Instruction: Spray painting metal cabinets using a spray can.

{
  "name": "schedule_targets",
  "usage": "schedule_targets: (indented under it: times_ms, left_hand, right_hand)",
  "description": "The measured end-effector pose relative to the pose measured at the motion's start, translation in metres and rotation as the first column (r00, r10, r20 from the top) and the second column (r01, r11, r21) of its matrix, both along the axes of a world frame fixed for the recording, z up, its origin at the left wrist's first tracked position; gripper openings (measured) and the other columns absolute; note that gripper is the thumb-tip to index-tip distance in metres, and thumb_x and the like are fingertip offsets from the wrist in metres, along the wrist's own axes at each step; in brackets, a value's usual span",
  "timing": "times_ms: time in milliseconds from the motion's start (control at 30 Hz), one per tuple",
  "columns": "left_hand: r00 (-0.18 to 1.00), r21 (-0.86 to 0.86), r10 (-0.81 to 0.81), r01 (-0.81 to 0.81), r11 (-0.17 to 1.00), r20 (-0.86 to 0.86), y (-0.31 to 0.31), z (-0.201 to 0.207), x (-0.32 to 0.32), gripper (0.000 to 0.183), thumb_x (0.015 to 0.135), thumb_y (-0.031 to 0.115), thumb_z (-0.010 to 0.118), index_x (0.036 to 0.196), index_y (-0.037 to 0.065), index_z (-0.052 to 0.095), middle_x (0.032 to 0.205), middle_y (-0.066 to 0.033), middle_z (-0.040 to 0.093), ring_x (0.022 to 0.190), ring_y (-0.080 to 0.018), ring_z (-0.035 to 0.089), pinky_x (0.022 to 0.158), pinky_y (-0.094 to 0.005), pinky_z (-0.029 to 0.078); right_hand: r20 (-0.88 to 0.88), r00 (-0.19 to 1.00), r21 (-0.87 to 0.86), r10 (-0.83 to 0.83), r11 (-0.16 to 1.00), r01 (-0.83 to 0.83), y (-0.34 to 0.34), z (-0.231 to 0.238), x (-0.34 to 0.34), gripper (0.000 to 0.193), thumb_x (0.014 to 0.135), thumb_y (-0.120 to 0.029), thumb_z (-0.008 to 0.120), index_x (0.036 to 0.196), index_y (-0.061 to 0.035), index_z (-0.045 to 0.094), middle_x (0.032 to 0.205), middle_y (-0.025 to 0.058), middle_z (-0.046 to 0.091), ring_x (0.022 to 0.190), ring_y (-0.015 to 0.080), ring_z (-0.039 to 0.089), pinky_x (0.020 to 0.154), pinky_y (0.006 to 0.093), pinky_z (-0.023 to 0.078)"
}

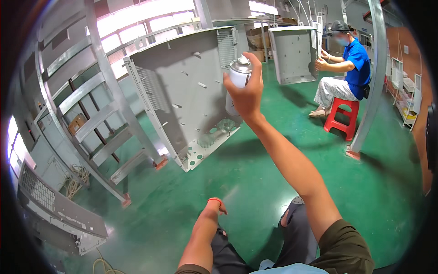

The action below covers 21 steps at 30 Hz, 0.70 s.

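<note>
The right hand (247, 93) was raised at the end of an outstretched bare arm, its fingers wrapped around a white cylindrical spray can with a silvery top (239, 77), one finger reaching over the top of the can. The can stood roughly upright in that grasp, held up near the middle of the scene, just in front of a large grey sheet-metal cabinet panel (182, 91). That panel was tilted, perforated with round holes along its lower edge and with mesh-like vent patches, and it rested on the glossy green floor (255, 182).

The left hand (216, 205) hung low and near, close to the person's knee, with a red band at the wrist; whether its fingers were curled or loose could not be told, and nothing showed in it.

To the left stood a grey metal frame of angled rails (98, 114) with reddish feet, and at the near left lay another grey perforated metal part (54, 208) beside a coil of pale cable. At the far right a second person in a blue shirt (353, 64) sat on a red plastic stool (340, 118), both hands touching a second grey metal cabinet (294, 52) that stood upright well apart from the spray can.
</note>
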<state>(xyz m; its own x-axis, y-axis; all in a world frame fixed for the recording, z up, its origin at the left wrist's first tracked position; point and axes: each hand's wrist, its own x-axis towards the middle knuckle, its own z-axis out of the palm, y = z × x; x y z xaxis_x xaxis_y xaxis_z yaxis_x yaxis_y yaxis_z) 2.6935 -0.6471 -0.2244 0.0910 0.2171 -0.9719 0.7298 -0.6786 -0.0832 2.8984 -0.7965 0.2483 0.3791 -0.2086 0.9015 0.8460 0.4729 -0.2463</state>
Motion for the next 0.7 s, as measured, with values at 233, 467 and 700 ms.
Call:
schedule_targets:
  times_ms: [233, 467, 700]
  left_hand:
    - [0.990, -0.039, 0.099, -0.096, 0.995, 0.103, -0.023, 0.045, 0.012, 0.060, 0.101, 0.058, 0.060, 0.149, 0.022, 0.064, 0.143, -0.0193, 0.070, 0.125, -0.0338, 0.070, 0.106, -0.0575, 0.053]
    - [0.939, -0.031, 0.287, -0.286, 0.958, 0.192, -0.036, 0.075, 0.006, 0.068, 0.102, 0.054, 0.059, 0.159, 0.016, 0.053, 0.138, -0.0263, 0.071, 0.114, -0.0340, 0.075, 0.099, -0.0521, 0.058]
    - [0.937, -0.019, 0.314, -0.315, 0.949, 0.155, -0.025, 0.058, 0.030, 0.068, 0.102, 0.051, 0.059, 0.160, 0.015, 0.051, 0.137, -0.0288, 0.071, 0.112, -0.0351, 0.075, 0.098, -0.0530, 0.059]
  right_hand:
    - [-0.095, 0.806, -0.118, 0.585, 0.797, -0.592, -0.019, -0.023, -0.035, 0.076, 0.086, -0.002, 0.084, 0.150, -0.0169, 0.046, 0.111, 0.0084, 0.066, 0.093, 0.0195, 0.070, 0.081, 0.0378, 0.059]
    - [-0.077, 0.320, -0.049, 0.944, 0.317, -0.947, -0.012, 0.012, -0.092, 0.077, 0.088, -0.007, 0.085, 0.152, -0.0206, 0.043, 0.110, 0.0084, 0.066, 0.096, 0.0166, 0.069, 0.081, 0.0365, 0.058]
    - [0.019, 0.204, -0.116, 0.979, 0.205, -0.972, -0.003, 0.038, -0.099, 0.072, 0.086, -0.006, 0.082, 0.149, -0.0171, 0.047, 0.114, 0.0088, 0.063, 0.096, 0.0183, 0.065, 0.087, 0.0369, 0.055]
